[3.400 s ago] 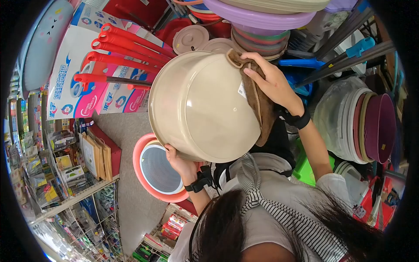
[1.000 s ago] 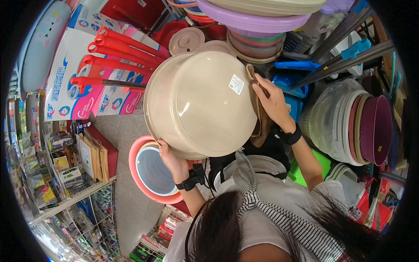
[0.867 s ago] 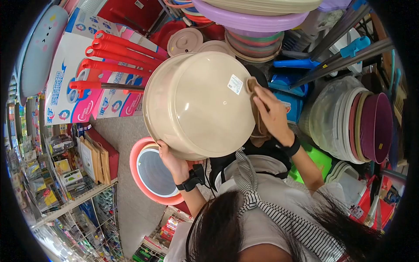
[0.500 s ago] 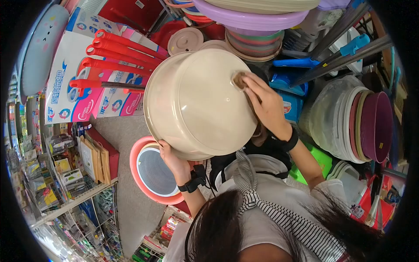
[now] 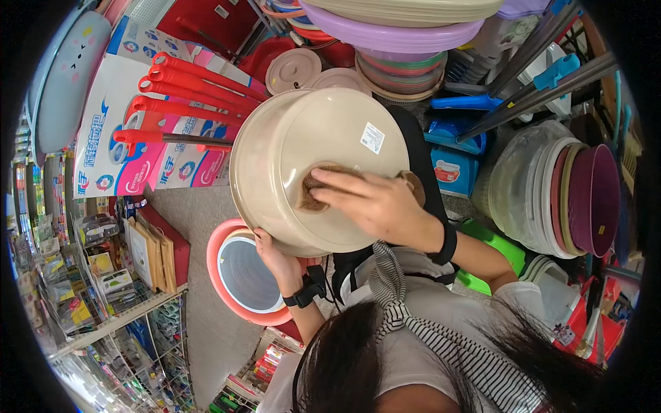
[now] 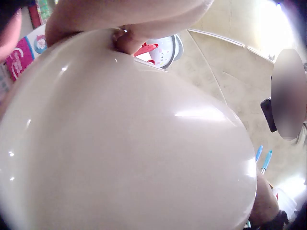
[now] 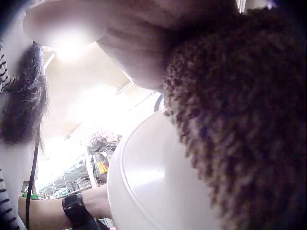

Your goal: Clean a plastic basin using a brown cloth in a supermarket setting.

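A beige plastic bucket (image 5: 337, 127) is held tilted, its underside with a white label (image 5: 372, 138) turned up toward the head camera. My left hand (image 5: 275, 260) grips its rim at the lower left, thumb on the outside. Across the underside lies my right hand (image 5: 385, 210), holding a brown fluffy cloth (image 5: 313, 193) against the plastic, with a loose end showing behind the hand. The cloth (image 7: 240, 120) fills the right side of the right wrist view. In the left wrist view, the bucket's smooth wall (image 6: 134, 143) takes up most of the picture.
Red mop handles (image 5: 186, 103) jut in from the left, before printed cartons (image 5: 103, 148). A pink tub (image 5: 217, 275) with a blue-grey basket inside stands on the floor below. Stacked buckets (image 5: 595, 199) are at the right, purple basins (image 5: 392, 31) at the top.
My right hand has moved the cloth from the bucket's right edge, over the label, to the lower left of the underside. The label is uncovered again. My left hand keeps its grip.
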The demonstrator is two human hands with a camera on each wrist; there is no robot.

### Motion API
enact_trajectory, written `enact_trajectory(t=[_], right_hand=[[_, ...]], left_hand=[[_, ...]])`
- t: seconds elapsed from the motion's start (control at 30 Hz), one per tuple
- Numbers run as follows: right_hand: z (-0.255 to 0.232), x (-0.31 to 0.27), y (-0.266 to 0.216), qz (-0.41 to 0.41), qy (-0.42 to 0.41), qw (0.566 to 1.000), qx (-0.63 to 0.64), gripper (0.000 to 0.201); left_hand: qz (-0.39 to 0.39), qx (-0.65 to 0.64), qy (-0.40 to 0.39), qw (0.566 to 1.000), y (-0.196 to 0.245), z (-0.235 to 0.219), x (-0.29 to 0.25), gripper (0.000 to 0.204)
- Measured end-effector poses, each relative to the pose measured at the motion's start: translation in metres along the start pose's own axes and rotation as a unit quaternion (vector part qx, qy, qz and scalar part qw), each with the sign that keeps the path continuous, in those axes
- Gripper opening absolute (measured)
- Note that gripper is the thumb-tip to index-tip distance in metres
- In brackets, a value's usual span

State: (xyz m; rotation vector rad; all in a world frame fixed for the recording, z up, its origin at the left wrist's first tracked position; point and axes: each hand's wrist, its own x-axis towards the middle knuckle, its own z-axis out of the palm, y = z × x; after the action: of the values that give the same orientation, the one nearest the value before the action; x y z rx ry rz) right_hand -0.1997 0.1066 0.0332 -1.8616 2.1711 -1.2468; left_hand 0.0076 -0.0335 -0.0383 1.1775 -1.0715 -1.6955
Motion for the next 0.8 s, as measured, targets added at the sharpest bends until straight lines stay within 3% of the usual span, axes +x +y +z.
enact_trajectory(t=[0.07, 0.1, 0.13, 0.2, 0.27, 0.4, 0.47, 0.6, 0.67, 0.73, 0.8], right_hand=[[-0.012, 0.003, 0.002, 0.050, -0.067, 0.996, 0.006, 0.036], [-0.006, 0.005, 0.015, 0.053, -0.014, 0.998, 0.025, 0.034], [-0.001, 0.009, 0.026, 0.053, -0.018, 0.998, 0.027, 0.034], [0.004, 0.020, 0.039, 0.099, 0.086, 0.985, 0.114, 0.037], [0.004, 0.018, 0.029, 0.108, 0.083, 0.983, 0.125, 0.036], [0.002, -0.006, -0.001, 0.047, 0.004, 0.997, 0.065, 0.038], [0.000, -0.018, -0.010, -0.070, -0.081, 0.994, 0.018, 0.039], [-0.009, -0.020, 0.010, -0.092, -0.125, 0.986, 0.067, 0.040], [-0.006, -0.009, 0.025, -0.095, -0.110, 0.988, 0.050, 0.040], [0.009, 0.003, 0.030, -0.029, 0.072, 0.995, 0.063, 0.040], [0.008, 0.001, 0.017, -0.046, 0.082, 0.995, 0.029, 0.040]], left_hand=[[0.003, 0.005, 0.002, 1.000, 0.000, 0.002, -0.001, 0.052], [0.005, 0.006, -0.006, 1.000, 0.003, 0.004, -0.004, 0.052], [0.008, 0.007, -0.013, 1.000, 0.004, 0.006, -0.006, 0.052], [0.008, 0.008, -0.004, 1.000, 0.006, 0.009, -0.006, 0.052], [0.010, 0.010, 0.004, 1.000, 0.005, 0.008, -0.004, 0.052], [0.006, -0.008, 0.010, 1.000, 0.003, 0.003, -0.001, 0.049], [0.000, -0.016, 0.017, 1.000, 0.002, 0.004, -0.004, 0.049], [0.015, -0.011, 0.010, 1.000, 0.002, 0.006, -0.007, 0.052], [0.012, -0.010, 0.016, 1.000, 0.005, 0.009, -0.009, 0.050], [0.011, -0.012, 0.016, 1.000, 0.007, 0.011, -0.009, 0.049], [0.014, -0.014, 0.015, 1.000, 0.006, 0.010, -0.005, 0.048]])
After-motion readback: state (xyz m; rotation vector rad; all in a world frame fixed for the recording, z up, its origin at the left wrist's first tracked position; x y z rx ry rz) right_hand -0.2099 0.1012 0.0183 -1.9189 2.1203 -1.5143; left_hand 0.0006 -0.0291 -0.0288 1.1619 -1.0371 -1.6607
